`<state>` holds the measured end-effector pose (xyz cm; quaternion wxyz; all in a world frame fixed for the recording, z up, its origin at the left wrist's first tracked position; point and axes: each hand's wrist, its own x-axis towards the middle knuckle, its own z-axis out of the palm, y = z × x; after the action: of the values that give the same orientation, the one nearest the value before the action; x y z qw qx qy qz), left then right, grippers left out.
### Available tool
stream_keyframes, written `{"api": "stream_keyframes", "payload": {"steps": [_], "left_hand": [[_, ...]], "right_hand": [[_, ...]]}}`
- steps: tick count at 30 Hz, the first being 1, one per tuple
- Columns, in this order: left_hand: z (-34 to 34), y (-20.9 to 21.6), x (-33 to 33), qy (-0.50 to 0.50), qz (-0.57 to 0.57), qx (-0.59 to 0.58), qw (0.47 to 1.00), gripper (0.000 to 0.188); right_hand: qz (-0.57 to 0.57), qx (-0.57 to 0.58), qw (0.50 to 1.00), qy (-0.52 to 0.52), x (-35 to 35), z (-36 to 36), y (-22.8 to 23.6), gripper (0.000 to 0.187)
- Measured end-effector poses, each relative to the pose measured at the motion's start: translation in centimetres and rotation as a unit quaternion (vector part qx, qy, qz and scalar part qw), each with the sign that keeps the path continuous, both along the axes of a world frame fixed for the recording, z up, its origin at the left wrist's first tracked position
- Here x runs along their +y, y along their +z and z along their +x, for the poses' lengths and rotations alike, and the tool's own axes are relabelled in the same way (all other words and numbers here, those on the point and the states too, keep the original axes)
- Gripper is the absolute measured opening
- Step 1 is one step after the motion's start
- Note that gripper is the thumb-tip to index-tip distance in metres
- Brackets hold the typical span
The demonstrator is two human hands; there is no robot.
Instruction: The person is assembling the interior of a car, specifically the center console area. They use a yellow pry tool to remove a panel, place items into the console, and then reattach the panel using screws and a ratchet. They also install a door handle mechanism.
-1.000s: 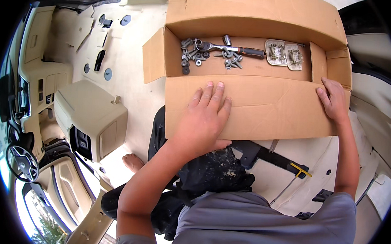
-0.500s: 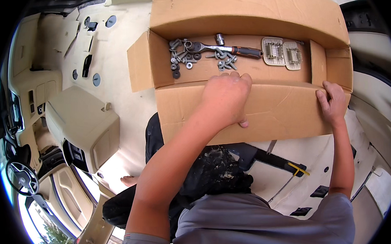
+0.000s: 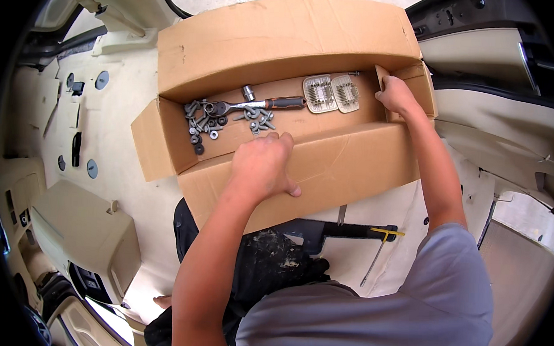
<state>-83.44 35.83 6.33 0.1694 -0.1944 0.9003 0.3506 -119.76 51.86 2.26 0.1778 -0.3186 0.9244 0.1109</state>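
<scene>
One hand, your right (image 3: 396, 95), is clamped on the end flap (image 3: 381, 72) of the open cardboard box (image 3: 289, 31) before you. Your left hand (image 3: 258, 167) curls over the fold of the near flap (image 3: 345, 167), thumb apart; whether it grips, you cannot tell. Inside, a ratchet wrench (image 3: 255, 104) lies between a socket (image 3: 248, 93) and loose bolts (image 3: 257, 118), two ribbed covers (image 3: 320, 93) beyond its handle. Outside, a yellow T-handled tool (image 3: 386, 231) lies near your leg (image 3: 267, 256).

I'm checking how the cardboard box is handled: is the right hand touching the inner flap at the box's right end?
Touching: the head view shows the right hand closed on the edge of the inner flap, with no gap visible.
</scene>
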Motion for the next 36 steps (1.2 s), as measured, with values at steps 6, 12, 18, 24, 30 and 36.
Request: {"api": "stream_keyframes", "payload": {"steps": [6, 12, 18, 24, 30, 36], "left_hand": [[0.4, -0.7, 0.3, 0.011, 0.001, 0.010, 1.000, 0.074], [0.3, -0.4, 0.0, 0.009, 0.005, 0.019, 1.000, 0.071], [0.2, -0.7, 0.0, 0.009, 0.005, 0.042, 0.999, 0.069], [0.3, -1.1, -0.2, -0.004, 0.019, 0.030, 0.999, 0.069], [1.3, -1.7, -0.2, 0.009, 0.038, 0.058, 0.998, 0.066], [1.7, -2.2, 0.1, 0.021, 0.043, 0.068, 0.997, 0.065]], "right_hand": [[-0.167, 0.013, 0.980, -0.103, 5.7, -4.4, 2.2, 0.031], [-0.130, 0.064, 0.989, 0.001, 4.3, -0.8, 0.4, 0.028], [-0.125, 0.082, 0.985, 0.089, -0.2, 1.4, -0.9, 0.030], [-0.154, -0.204, 0.932, -0.258, -5.4, 3.0, -5.7, 0.033], [-0.150, -0.277, 0.896, -0.311, -6.9, 0.6, -8.3, 0.018], [-0.191, -0.193, 0.930, -0.249, -5.7, -0.6, -9.4, 0.026]]}}
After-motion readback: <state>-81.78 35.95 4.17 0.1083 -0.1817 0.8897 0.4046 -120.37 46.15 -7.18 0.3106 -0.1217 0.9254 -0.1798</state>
